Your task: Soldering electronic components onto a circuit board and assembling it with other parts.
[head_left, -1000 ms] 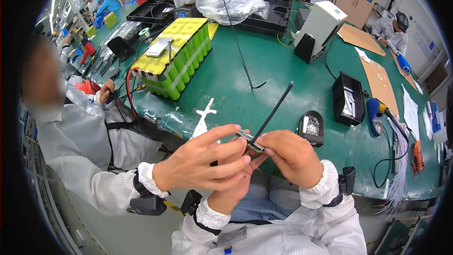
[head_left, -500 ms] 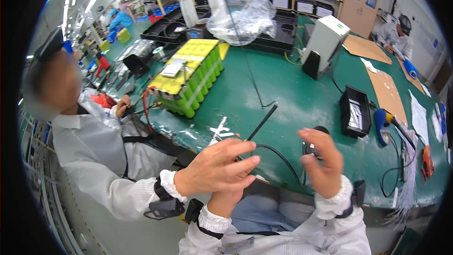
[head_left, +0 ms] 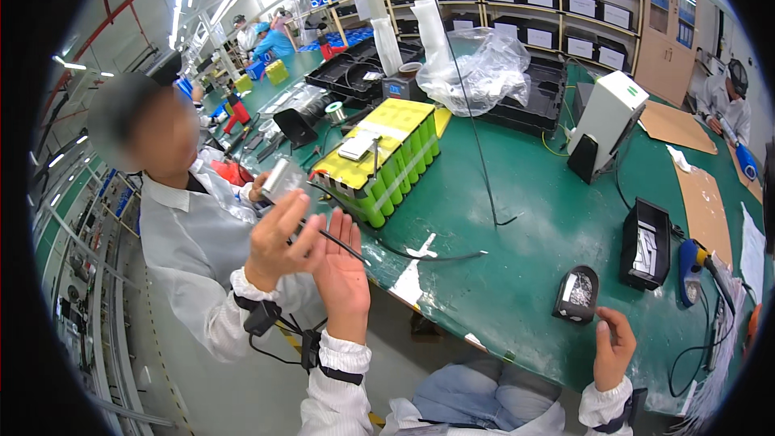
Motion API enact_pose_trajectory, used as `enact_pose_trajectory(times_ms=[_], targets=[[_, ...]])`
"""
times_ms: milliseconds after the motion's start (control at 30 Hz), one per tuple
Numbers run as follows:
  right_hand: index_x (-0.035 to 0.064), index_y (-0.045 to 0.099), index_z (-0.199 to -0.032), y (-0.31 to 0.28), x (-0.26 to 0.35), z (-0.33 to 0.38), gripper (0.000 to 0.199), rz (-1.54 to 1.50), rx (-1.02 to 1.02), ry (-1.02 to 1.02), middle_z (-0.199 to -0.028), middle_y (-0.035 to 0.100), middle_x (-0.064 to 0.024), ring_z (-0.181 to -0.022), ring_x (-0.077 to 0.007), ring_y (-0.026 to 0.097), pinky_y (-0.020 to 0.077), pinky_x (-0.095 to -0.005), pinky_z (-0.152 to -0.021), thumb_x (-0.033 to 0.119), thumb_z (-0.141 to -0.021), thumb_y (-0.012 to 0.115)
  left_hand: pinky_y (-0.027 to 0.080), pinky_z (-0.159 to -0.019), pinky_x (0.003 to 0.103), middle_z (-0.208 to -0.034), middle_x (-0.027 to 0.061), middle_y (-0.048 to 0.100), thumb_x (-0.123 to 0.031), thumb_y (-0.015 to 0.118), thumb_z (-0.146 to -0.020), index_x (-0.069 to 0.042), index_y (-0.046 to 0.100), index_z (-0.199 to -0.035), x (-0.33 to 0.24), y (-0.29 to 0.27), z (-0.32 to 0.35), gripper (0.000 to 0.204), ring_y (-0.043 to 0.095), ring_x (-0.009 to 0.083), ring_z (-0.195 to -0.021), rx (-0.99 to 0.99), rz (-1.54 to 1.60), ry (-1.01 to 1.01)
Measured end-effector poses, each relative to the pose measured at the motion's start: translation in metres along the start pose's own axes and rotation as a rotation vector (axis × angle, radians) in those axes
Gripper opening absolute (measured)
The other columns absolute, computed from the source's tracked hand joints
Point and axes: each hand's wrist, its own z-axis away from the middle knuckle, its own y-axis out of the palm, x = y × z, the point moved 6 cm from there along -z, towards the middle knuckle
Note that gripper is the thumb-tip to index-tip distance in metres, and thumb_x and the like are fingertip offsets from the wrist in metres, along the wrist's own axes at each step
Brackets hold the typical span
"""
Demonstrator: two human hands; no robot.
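My left hand is open, palm up, with its fingers stretched out at the table's left edge. A black cable crosses in front of the palm, and a co-worker's hand is at it, fingers bent, just left of mine. Another stretch of black cable runs over the table to the right. My right hand is open with slightly curled fingers at the table's near edge. Its fingertips are close to a small black scoop-shaped dish with tiny silvery pieces in it; I see nothing in that hand.
A green-and-yellow battery pack stands in front of the co-worker. At right are a black bin of white strips, a blue-and-yellow tool and a white box-shaped device. White scraps lie near the front edge.
My view has swung left. My left hand has come out from beneath the co-worker's hand, showing its palm. My right hand has drawn back, revealing the black dish. The cable has shifted toward the co-worker.
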Motion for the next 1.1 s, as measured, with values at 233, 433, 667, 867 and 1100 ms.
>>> enact_pose_trajectory(times_ms=[233,433,667,867,1100], targets=[[-0.0044,0.064,-0.108,-0.011,-0.024,0.011,0.016,0.008,-0.072,0.052,-0.106,0.066,-0.0094,-0.099,-0.0166,0.063,0.0473,-0.0284,-0.090,0.002,-0.097,0.055,0.050,-0.076,0.037,-0.094,0.0069,0.060,-0.029,0.055,-0.102,-0.010,0.056,-0.092,0.020,-0.022,0.076,0.022,0.058,0.0202,-0.084,-0.086,-0.090,-0.127],[-0.0043,0.065,-0.104,-0.005,-0.019,0.012,0.014,0.036,-0.034,0.056,-0.101,0.066,-0.0097,-0.093,-0.0158,0.062,0.0477,-0.0273,-0.086,0.001,-0.096,0.055,0.054,-0.054,0.040,-0.090,0.0082,0.057,-0.037,0.059,-0.099,-0.006,0.053,-0.088,-0.088,0.106,0.114,0.034,0.058,0.0238,-0.083,0.734,0.177,0.098],[-0.0034,0.064,-0.105,-0.009,-0.035,0.014,0.013,-0.012,-0.104,0.108,-0.100,0.066,-0.0095,-0.089,-0.0149,0.061,0.0488,-0.0275,-0.083,0.003,-0.097,0.056,0.056,-0.087,0.052,-0.121,0.0051,0.050,-0.023,0.063,-0.095,-0.008,0.061,-0.114,-0.130,0.149,0.110,0.024,0.052,0.0201,-0.119,0.972,0.407,-0.138],[-0.0017,0.064,-0.106,-0.017,-0.037,0.015,0.014,0.067,-0.174,0.113,-0.100,0.067,-0.0089,-0.085,-0.0128,0.060,0.0485,-0.0263,-0.079,0.007,-0.099,0.055,0.056,-0.088,0.059,-0.136,0.0005,0.041,-0.031,0.059,-0.098,-0.016,0.051,-0.128,-0.137,0.154,0.102,0.035,0.048,0.0220,-0.123,1.024,0.241,-0.080],[-0.0007,0.064,-0.105,-0.020,-0.039,0.015,0.014,0.130,-0.245,0.117,-0.098,0.067,-0.0087,-0.081,-0.0115,0.059,0.0478,-0.0247,-0.075,0.009,-0.099,0.056,0.054,-0.089,0.065,-0.141,-0.0010,0.038,-0.033,0.053,-0.101,-0.019,0.048,-0.132,-0.144,0.121,0.085,0.034,0.048,0.0198,-0.123,0.979,0.426,-0.161]])
